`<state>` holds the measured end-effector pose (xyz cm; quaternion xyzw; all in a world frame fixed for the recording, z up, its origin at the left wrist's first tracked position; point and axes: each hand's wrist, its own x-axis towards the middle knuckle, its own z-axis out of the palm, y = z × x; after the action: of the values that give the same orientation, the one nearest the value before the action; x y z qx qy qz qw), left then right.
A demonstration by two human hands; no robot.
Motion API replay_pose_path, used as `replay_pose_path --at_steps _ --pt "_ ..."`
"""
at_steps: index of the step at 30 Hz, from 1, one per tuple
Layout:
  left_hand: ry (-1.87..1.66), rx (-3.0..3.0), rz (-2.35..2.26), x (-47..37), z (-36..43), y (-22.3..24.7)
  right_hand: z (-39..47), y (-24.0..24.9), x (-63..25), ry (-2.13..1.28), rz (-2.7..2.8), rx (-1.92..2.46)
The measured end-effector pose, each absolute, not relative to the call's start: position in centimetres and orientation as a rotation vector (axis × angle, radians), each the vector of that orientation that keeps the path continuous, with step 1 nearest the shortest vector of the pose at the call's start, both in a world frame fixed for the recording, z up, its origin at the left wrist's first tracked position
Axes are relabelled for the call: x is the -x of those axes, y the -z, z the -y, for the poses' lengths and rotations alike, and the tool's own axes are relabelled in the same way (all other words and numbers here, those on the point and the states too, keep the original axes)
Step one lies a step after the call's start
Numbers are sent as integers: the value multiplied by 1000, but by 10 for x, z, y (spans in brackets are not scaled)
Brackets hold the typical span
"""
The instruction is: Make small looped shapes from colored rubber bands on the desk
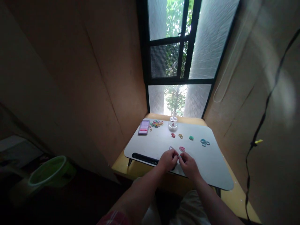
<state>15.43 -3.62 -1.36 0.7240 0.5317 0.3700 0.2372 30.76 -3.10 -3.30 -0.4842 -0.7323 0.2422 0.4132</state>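
My left hand (168, 159) and my right hand (188, 164) meet at the front of the white folding table (150, 143). Both are closed, fingertips pinched around a small greenish band (179, 156), mostly hidden by the fingers. Just beyond them lie a pale purple band (171, 147) and a cluster of pink bands (182, 149). Farther back, small colour groups form a row: red bands (172, 135), yellow bands (180, 136), green bands (191, 137) and teal bands (204, 142). A mixed pile of coloured bands (156, 124) sits at the back left.
A clear lidded jar (173, 124) with something small and dark inside stands near the back edge. Left of the mixed pile is a phone-like flat object (143, 127), its face blurred. A black slot (142, 158) runs along the front. A green basket (50, 172) stands lower left.
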Motion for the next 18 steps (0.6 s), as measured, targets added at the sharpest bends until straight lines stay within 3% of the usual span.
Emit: replay_pose_path --at_steps 18 --pt "-1049 -1944 -1418 -150 34 14 30 35 -305 -560 1865 1258"
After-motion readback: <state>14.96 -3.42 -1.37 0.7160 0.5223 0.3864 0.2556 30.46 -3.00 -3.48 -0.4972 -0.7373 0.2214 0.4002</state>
